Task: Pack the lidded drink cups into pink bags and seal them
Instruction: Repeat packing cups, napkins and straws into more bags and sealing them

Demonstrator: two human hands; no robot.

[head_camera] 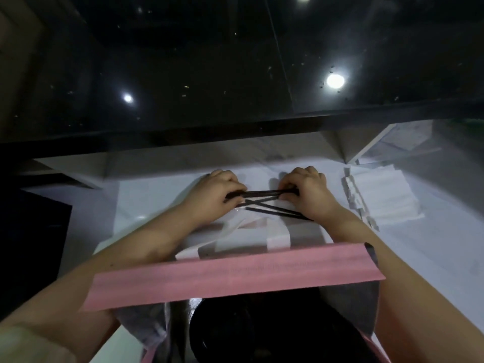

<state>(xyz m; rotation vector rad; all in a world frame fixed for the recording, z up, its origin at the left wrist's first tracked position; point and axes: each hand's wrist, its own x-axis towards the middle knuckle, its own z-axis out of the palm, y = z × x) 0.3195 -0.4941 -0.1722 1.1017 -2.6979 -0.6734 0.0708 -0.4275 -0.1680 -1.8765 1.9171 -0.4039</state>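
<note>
1. Left hand [217,191] pinches one end of the dark straws [264,197] above the white surface [146,195].
2. Right hand [306,192] pinches the other end; a loose grip could scatter them.
3. The pink bag [235,273], open nearest the camera, holds a dark cup [235,334]; leaning forearms might tip it.

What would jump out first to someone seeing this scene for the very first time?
Probably the wide pink bag flap stretched across the near foreground, with a dark lidded cup inside the open bag beneath it. Beyond, at centre, the left hand and right hand pinch a bundle of thin black straws over the white counter.
</note>
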